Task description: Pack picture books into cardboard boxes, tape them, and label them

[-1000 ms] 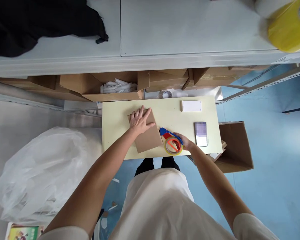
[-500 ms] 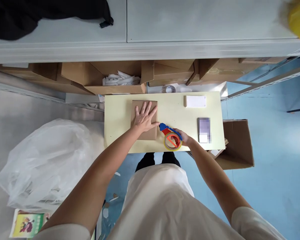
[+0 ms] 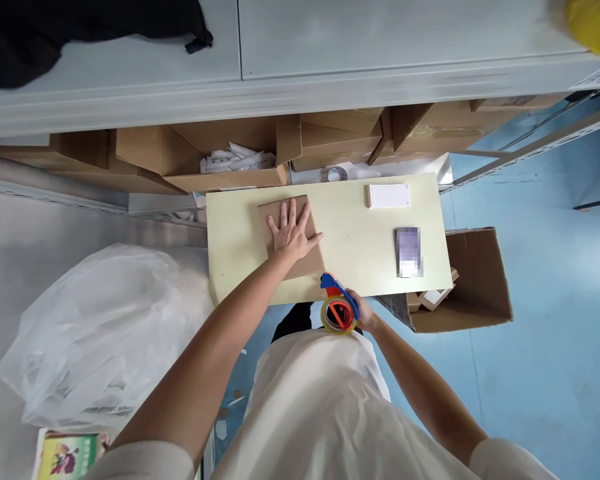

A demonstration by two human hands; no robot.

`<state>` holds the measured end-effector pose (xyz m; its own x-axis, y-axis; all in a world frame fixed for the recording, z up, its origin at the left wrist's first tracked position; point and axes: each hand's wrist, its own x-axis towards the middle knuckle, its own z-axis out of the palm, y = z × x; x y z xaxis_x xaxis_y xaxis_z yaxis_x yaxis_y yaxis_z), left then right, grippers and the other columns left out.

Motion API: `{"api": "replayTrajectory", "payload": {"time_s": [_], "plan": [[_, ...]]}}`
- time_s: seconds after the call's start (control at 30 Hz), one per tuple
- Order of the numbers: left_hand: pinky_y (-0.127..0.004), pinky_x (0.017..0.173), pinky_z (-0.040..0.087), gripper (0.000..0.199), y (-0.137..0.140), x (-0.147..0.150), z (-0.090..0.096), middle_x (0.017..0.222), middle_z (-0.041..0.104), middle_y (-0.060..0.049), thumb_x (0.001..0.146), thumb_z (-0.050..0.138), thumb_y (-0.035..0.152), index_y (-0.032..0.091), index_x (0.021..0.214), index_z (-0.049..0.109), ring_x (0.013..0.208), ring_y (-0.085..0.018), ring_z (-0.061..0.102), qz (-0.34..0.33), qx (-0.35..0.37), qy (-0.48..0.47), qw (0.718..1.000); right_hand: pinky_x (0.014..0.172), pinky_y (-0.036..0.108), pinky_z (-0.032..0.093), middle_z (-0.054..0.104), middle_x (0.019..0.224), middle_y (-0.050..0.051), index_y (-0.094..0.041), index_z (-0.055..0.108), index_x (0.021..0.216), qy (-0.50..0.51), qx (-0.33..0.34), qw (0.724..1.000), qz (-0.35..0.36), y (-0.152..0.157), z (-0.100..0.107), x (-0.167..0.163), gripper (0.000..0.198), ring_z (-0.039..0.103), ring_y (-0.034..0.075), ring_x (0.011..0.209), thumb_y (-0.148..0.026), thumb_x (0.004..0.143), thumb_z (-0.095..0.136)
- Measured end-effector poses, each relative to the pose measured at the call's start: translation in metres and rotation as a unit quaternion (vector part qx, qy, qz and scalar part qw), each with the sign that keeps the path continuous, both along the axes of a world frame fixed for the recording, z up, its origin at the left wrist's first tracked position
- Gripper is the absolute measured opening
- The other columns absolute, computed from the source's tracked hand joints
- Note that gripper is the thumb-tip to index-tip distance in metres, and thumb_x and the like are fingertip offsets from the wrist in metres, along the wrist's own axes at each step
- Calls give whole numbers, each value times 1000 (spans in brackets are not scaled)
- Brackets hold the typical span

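A flat brown cardboard box (image 3: pixel 300 267) lies slightly turned on the pale yellow table (image 3: pixel 240 267). Pressed on top of it, fingers spread, is my left hand (image 3: pixel 293 235). My right hand (image 3: pixel 361 311) is wrapped round the blue and red handle of a tape dispenser (image 3: pixel 347 301), which carries a roll of tape. The dispenser's blue head is near the box's lower right corner, over the table's front edge; whether it touches the box I cannot tell.
A white box (image 3: pixel 389 196) and a purple pack (image 3: pixel 409 250) lie on the table's right side. An open carton (image 3: pixel 480 280) stands on the floor at right. Cartons (image 3: pixel 225 180) line the shelf behind. A large white plastic bag (image 3: pixel 100 333) sits at left.
My right hand has drawn the tape dispenser down toward my body. The box has turned a little under my left hand, which stays flat on it. The view has tilted slightly.
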<state>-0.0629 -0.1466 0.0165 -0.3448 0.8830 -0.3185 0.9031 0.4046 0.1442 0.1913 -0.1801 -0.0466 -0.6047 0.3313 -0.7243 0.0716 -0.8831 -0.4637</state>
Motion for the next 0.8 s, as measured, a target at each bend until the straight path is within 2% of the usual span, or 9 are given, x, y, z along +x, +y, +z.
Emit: {"api": "replayTrajectory", "payload": {"time_s": [0.13,0.2,0.27,0.37,0.53,0.63,0.73,0.8], "plan": [[-66,100,17,88,10,1,-2,155,3,-16,80,24,72,21,148,3,139,-39,2,106,5,18,994,80,42,53,71,91,4,-25,59,114,-16,-20,999,-38,12,-4,-12,41,65,27,93,-42,77,55],[-64,97,24,88,13,-6,0,154,8,-18,79,21,73,21,148,8,137,-41,9,147,4,21,989,73,38,54,71,80,5,-22,63,104,-22,-45,998,-44,30,-6,-14,36,66,25,83,-44,79,50],[-60,94,30,86,10,-17,4,152,15,-18,78,21,74,23,147,15,133,-42,20,156,-3,14,988,65,32,53,67,67,4,-21,65,88,-43,-79,994,-55,56,-7,-17,31,65,21,70,-44,80,47],[-54,90,35,88,-9,-31,14,146,26,-17,73,30,78,26,144,25,124,-42,33,120,-19,-6,993,57,26,50,60,54,1,-21,60,70,-91,-79,989,-86,105,-5,-25,27,58,15,55,-42,81,46],[-54,92,32,93,-46,-45,25,127,42,-19,64,51,75,24,140,35,115,-42,41,79,-28,3,996,63,27,50,66,65,2,-19,62,76,-66,-62,996,-22,169,2,-50,20,60,15,62,-36,80,52],[-54,101,22,95,-47,-57,23,137,34,-18,58,62,71,22,137,40,124,-42,31,-17,4,12,1000,65,28,51,67,69,3,-18,62,77,-56,-67,996,16,183,3,-63,22,61,16,65,-37,81,51],[-49,105,14,100,-37,-70,14,150,16,-12,59,63,69,27,143,28,132,-40,20,-136,11,-3,991,67,31,51,67,70,4,-19,62,76,-54,-74,995,45,186,1,-69,22,61,17,66,-37,81,51],[-47,103,16,101,-31,-75,7,152,14,-11,61,59,70,30,145,20,131,-38,24,-150,-8,-11,989,69,32,51,68,72,4,-19,62,78,-46,-68,995,52,186,-1,-70,20,62,18,68,-36,81,52]]}}
